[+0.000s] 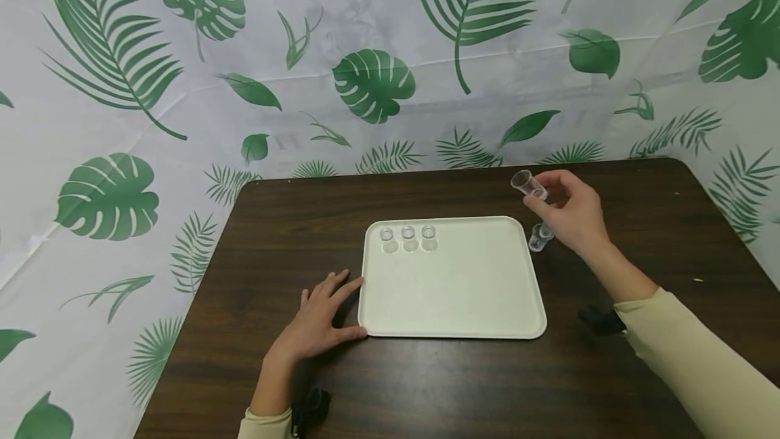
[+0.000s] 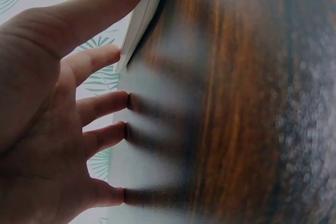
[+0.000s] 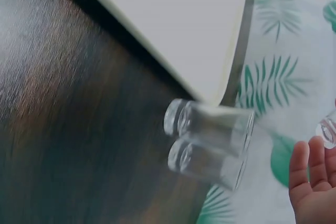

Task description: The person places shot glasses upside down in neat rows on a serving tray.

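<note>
My right hand point(image 1: 573, 212) pinches a clear shot glass point(image 1: 527, 183) by its base end, with the rim tilted up and left, above the table behind the tray's right side. Only part of that hand shows in the right wrist view. Below it, two shot glasses point(image 3: 215, 129) stand upright side by side on the table, partly hidden by the hand in the head view. Spread fingers of my left hand point(image 1: 313, 324) rest at the left edge of the white tray point(image 1: 463, 290), the thumb touching its near corner. Three shot glasses point(image 1: 408, 239) stand in a row at the tray's far left, apparently mouth down.
The tray lies on a dark wood table point(image 1: 426, 385). A white cloth with green leaves point(image 1: 374, 87) hangs behind the table and at its sides. A small yellow speck point(image 1: 697, 280) lies on the table at the right.
</note>
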Demonstrator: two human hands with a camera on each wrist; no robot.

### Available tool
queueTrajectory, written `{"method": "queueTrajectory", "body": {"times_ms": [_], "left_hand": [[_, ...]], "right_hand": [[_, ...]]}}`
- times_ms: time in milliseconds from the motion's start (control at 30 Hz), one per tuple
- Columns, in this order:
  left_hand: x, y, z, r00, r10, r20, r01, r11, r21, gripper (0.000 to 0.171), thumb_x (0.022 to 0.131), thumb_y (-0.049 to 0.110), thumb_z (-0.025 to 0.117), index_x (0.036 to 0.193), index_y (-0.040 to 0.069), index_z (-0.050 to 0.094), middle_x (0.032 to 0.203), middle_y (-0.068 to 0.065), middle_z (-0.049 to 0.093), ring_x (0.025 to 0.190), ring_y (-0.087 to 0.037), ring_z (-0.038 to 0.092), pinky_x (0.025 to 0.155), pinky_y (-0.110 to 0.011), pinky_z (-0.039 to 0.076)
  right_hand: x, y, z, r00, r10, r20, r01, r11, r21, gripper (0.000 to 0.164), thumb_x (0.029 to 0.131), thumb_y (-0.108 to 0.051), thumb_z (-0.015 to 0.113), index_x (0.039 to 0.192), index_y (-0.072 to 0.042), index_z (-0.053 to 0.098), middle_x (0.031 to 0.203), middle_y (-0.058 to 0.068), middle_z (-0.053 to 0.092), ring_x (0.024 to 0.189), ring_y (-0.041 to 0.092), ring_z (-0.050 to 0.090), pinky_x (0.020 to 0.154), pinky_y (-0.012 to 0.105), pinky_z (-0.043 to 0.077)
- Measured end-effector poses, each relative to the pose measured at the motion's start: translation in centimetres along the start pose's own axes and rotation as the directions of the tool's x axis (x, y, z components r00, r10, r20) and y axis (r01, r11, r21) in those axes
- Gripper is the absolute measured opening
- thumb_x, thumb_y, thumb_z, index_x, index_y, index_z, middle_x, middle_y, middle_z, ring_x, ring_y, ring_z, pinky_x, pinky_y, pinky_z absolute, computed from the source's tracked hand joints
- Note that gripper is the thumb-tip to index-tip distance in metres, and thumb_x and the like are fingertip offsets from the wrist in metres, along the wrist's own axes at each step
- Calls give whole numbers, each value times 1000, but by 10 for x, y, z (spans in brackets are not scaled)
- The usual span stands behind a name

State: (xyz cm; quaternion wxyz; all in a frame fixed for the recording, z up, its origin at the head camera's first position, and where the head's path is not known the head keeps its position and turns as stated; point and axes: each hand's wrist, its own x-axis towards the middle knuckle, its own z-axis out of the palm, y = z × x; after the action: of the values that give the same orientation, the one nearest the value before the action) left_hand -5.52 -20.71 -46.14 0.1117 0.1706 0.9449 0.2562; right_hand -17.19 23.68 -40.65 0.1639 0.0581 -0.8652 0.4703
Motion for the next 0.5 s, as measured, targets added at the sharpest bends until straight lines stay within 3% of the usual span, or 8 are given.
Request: {"method": "queueTrajectory", "body": {"times_ms": [200, 400, 500], "left_hand": [[-1, 1, 0, 1000, 9, -14, -9, 1000, 0, 87, 79, 52, 78, 152, 26, 39, 158, -12, 28, 146, -40, 18, 101, -78, 9], [0, 1, -1, 1000, 4, -14, -4, 1000, -2, 87, 79, 52, 78, 152, 26, 39, 158, -12, 28, 145, -41, 18, 101, -78, 9], [0, 2, -1, 1000, 0, -3, 0, 1000, -2, 87, 79, 53, 77, 152, 27, 39, 159, -12, 27, 146, -40, 17, 102, -78, 8]], "right_hand": [[-7, -10, 19, 990, -90, 111, 101, 990, -96, 30, 87, -10, 76, 115, -4, 66, 103, 10, 62, 83, 21, 56, 64, 12, 42], [-19, -17, 43, 966, -117, 230, 155, 976, -156, 29, 88, -11, 74, 116, -6, 68, 110, 10, 59, 87, 26, 55, 69, 35, 47], [-23, -18, 53, 954, -102, 283, 155, 973, -171, 28, 90, -12, 72, 117, -7, 68, 110, 9, 57, 84, 24, 54, 68, 39, 47]]}}
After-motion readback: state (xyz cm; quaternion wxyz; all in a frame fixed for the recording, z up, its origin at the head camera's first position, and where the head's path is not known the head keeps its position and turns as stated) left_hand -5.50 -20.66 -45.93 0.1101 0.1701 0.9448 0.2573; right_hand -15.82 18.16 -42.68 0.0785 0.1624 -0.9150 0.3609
